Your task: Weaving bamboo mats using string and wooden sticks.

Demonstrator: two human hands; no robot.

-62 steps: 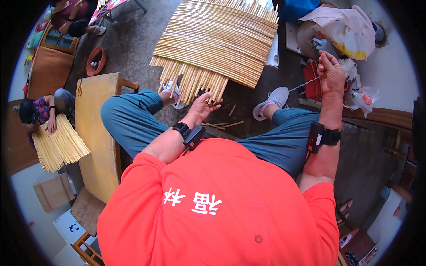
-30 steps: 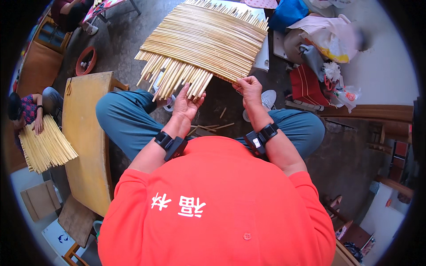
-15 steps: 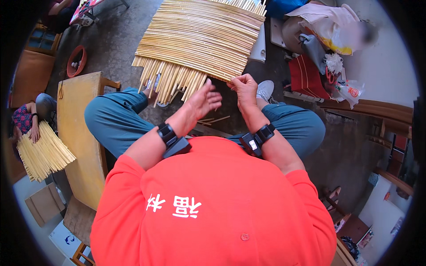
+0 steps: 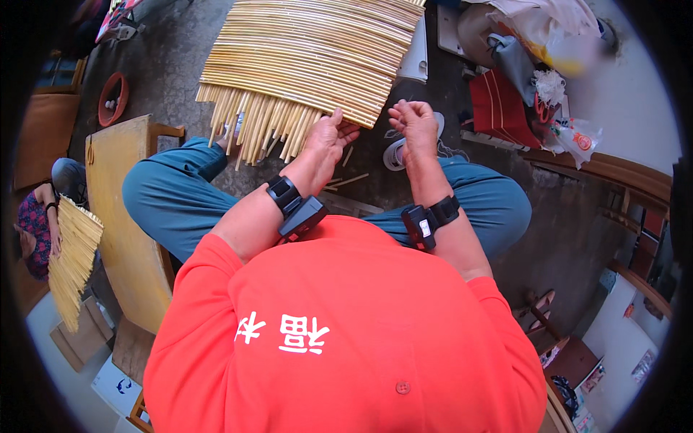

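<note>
A mat of thin, straw-coloured sticks (image 4: 303, 54), laid side by side in rows, spreads out in front of me. From under its near edge a layer of loose stick ends (image 4: 263, 126) juts toward me. My left hand (image 4: 328, 144) is at this near edge, thumb on top and the other fingers curled beneath, closed on the mat. To the right, apart from the mat's corner, my right hand (image 4: 416, 123) is raised with fingertips pinched together. Whatever is between them, if anything, is too small to make out.
Loose sticks (image 4: 346, 180) lie on the floor between my legs. A yellow wooden bench (image 4: 126, 216) stands at my left, a red bowl (image 4: 119, 99) beyond it. Farther left, another person's hand rests on a stick bundle (image 4: 76, 249). Bags, including a red one (image 4: 497, 108), sit at right.
My right hand has come off the mat's near corner and moved right. My left hand has closed on the near edge. The other person's bundle has swung round.
</note>
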